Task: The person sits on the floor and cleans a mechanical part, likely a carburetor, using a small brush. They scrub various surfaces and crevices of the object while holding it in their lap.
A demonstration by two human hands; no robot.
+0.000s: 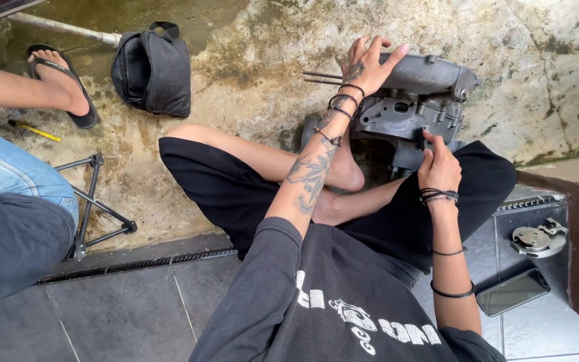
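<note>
The person is sitting cross-legged at the centre of the frame, and the grey engine block (417, 110) is lying on the stained concrete floor (236, 60) just above the knees, upper right of centre. The left hand (366, 64) is resting on top of the casing — fingers spread flat, steadying it rather than gripping. The right hand (439, 164) is working at the lower face of the block, fingers pinching a small dark brush (419, 137) against the metal. Two thin studs (323, 77) are sticking out to the left of the block. At lower right, on the tiles, a phone (512, 291) is lying below a round metal part (536, 239). Upper left — a black bag (154, 67) and another person's sandalled foot (61, 84).
</note>
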